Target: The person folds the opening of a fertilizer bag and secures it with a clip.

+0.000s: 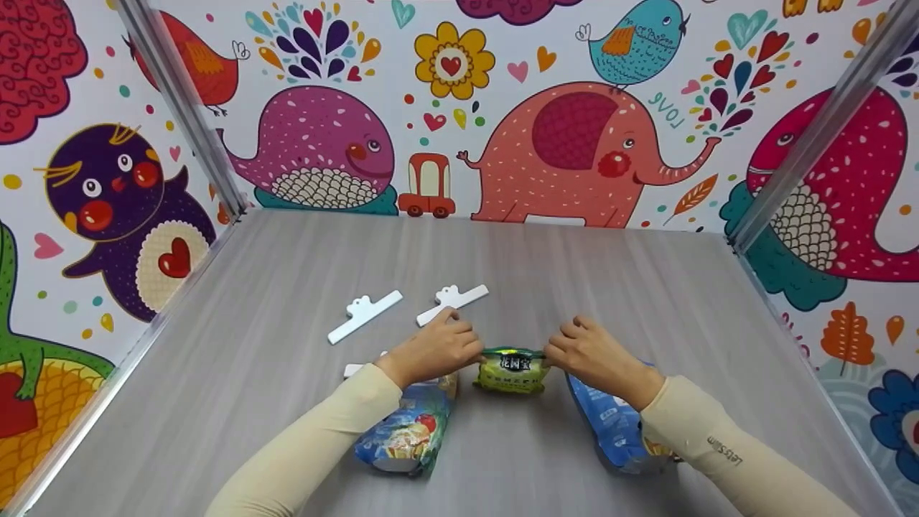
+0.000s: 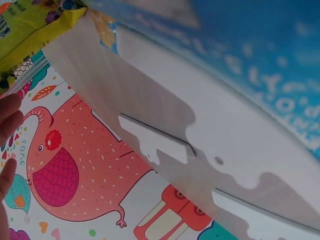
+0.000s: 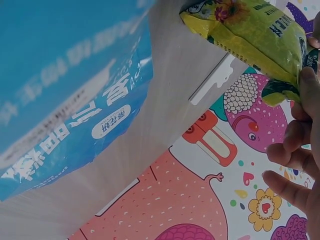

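Note:
A small yellow-green plastic bag (image 1: pixel 511 375) with a dark printed label stands upright between the two hands. Its top left corner is pinched by the left hand (image 1: pixel 441 346), its top right corner by the right hand (image 1: pixel 594 355). In the right wrist view, the fingers (image 3: pixel 300 135) hold the green top edge of that yellow-green bag (image 3: pixel 255 37). Beneath the left wrist lies a blue printed bag (image 1: pixel 406 434); another blue bag (image 1: pixel 610 424) lies beneath the right wrist. Both are partly hidden by the arms.
Two white bar clips (image 1: pixel 365 316) lie on the grey table (image 1: pixel 287 273) beyond the left hand. A third white clip (image 1: pixel 353 370) is mostly covered by the left wrist. Cartoon-printed walls (image 1: pixel 445 143) with metal corner posts enclose the back and sides.

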The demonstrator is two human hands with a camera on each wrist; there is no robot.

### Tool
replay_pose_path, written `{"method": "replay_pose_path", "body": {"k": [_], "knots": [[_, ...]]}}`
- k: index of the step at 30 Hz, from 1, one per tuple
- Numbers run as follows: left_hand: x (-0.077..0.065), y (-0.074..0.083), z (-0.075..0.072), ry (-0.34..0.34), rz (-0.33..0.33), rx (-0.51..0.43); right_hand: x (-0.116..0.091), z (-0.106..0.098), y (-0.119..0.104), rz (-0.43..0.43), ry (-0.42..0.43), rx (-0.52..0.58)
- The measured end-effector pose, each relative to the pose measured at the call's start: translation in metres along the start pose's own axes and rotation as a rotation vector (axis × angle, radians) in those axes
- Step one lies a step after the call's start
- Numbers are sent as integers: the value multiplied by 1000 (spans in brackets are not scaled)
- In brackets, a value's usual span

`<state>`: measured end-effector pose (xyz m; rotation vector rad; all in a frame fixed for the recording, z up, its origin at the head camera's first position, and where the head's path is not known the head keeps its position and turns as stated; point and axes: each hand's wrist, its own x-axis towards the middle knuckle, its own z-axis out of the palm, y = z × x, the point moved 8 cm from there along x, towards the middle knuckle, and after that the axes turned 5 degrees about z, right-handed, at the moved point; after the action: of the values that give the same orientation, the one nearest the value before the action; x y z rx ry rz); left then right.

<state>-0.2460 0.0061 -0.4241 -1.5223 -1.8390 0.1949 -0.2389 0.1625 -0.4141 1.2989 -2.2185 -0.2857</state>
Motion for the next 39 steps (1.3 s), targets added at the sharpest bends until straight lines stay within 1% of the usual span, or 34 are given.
{"method": "replay_pose_path", "body": {"k": [3,8,13,18,24,28,32,39], "knots": [[-1,-2,0,-1,-22,-3,0,0,0,-2,1,-1],[-4,-4,0,-2,-55,-21,0,1,0,1,-24,3],[-9,-7,-1,-11,-85,-16,0,2,2,10,-46,23],[-13,-8,-3,-39,-94,-14,0,2,1,8,-50,11],[-19,-12,-8,-37,-108,3,0,3,1,9,-60,7],[-25,-16,-7,-55,-120,25,-1,2,0,5,-38,13],[-34,-21,-3,-83,-147,34,-1,1,0,1,-10,15],[-50,-33,2,-125,-211,18,0,4,1,9,-50,20]]}}
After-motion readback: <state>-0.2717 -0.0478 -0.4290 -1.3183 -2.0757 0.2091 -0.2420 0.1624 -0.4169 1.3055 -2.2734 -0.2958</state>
